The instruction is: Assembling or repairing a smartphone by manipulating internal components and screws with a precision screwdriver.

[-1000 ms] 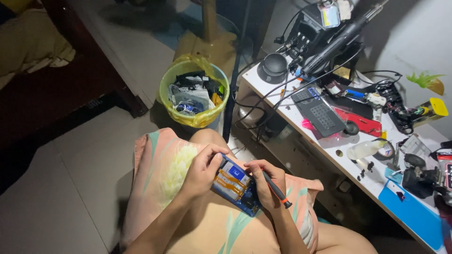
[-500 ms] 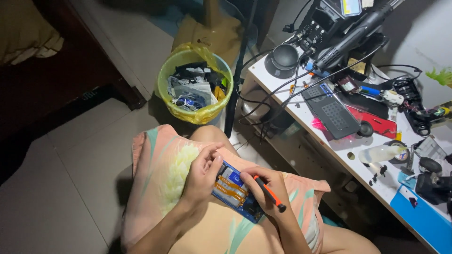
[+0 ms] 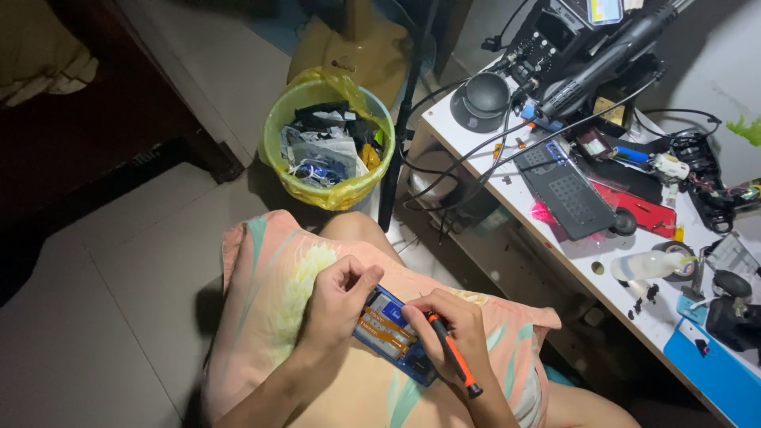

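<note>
The opened phone point(image 3: 394, 334) lies between both hands — left hand point(image 3: 337, 305) grasps its far-left end, right hand point(image 3: 452, 333) grips a screwdriver point(image 3: 452, 357) over its near-right end.

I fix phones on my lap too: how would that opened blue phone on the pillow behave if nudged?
The opened blue phone is flat, so it probably won't roll. The soft peach pillow may let it tilt. Its exposed insides look fragile; the left hand steadies it.

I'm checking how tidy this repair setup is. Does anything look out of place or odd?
Yes. The opened phone rests on a pillow on the lap, not the bench; the left hand steadies it, the right hand holds a screwdriver. The bench is cluttered with tangled cables.
</note>
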